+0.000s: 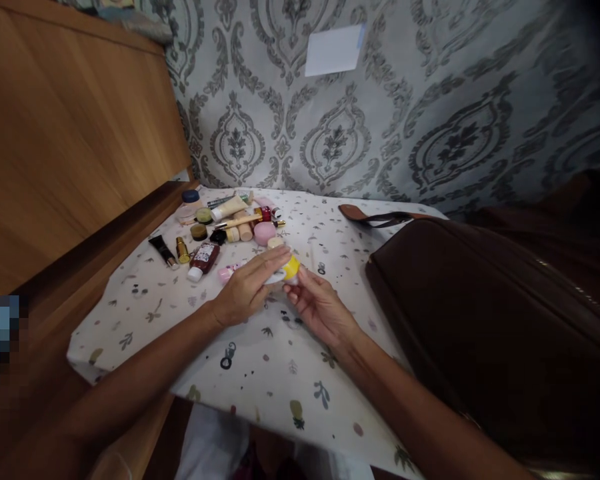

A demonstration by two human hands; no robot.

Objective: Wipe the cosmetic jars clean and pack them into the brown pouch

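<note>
Between my two hands, a small yellow-and-white container (292, 267) is held above the cloth; its exact kind is partly hidden by fingers. My left hand (247, 283) is closed over its left side, with a white part showing under the fingers. Thumb and fingertips of my right hand (323, 307) pinch its right side. Just behind the hands sit a pink round jar (265, 233) and a cream-coloured round item (276, 243). A pink tube or packet (229, 272) lies partly behind my left hand. To the left rests a dark red bottle (205, 259) with a white cap.
Several cosmetics, including a cream tube (230, 208), a gold bottle (182, 250) and a black tube (163, 251), crowd the patterned tablecloth (260, 353) at back left. A large brown bag (460, 300) stands on the right. A wooden cabinet (80, 133) borders the left.
</note>
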